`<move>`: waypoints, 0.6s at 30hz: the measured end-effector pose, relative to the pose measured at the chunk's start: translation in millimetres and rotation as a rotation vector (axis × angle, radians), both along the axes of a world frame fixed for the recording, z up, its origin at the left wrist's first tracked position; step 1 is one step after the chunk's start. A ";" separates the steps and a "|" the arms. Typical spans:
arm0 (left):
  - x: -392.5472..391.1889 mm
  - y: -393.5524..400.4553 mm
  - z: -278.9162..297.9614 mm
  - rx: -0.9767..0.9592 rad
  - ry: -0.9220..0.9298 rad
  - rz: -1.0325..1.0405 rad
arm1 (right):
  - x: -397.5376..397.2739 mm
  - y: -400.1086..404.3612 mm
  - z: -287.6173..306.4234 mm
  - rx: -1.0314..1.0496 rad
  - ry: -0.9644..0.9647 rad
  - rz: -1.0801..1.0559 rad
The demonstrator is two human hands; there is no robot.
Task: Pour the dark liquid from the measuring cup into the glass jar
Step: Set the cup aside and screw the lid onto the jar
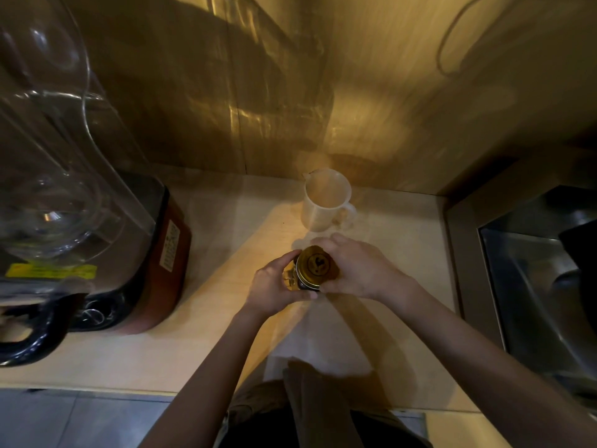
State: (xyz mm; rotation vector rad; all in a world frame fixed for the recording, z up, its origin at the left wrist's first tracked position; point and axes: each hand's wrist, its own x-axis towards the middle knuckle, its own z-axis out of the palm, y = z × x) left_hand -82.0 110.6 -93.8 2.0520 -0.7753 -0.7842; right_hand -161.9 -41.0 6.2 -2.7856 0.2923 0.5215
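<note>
jar (315,270) stands upright just in front of the cup (324,202), gold lid up, lid mark unreadable; left hand (274,282) grips its side, right hand (358,268) wraps the lid.

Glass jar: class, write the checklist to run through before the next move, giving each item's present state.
1. Glass jar steadied by left hand: ok.
2. Lid sits on the jar under right hand; jar open for pouring: not ok.
3. Measuring cup upright on counter, behind the jar: ok.
4. A hand free to lift the cup: not ok.
5. Dark liquid in cup: cannot tell.
</note>
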 end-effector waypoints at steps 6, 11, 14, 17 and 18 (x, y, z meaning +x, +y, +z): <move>-0.2 -0.7 2.2 0.003 -0.001 0.001 | -4.8 -3.2 -1.1 -0.039 -0.064 0.000; -0.4 -0.9 4.3 0.004 0.006 -0.017 | -6.2 -4.1 -11.4 0.231 -0.081 0.012; -0.7 -0.9 4.6 0.001 0.012 -0.009 | -6.4 -6.3 -17.5 0.281 -0.118 -0.066; -0.7 -1.2 2.9 -0.011 0.009 -0.013 | -8.6 -7.5 -21.6 0.307 -0.165 -0.103; -1.2 -1.3 3.0 -0.014 0.014 -0.013 | -9.8 -6.7 -23.2 0.312 -0.179 -0.116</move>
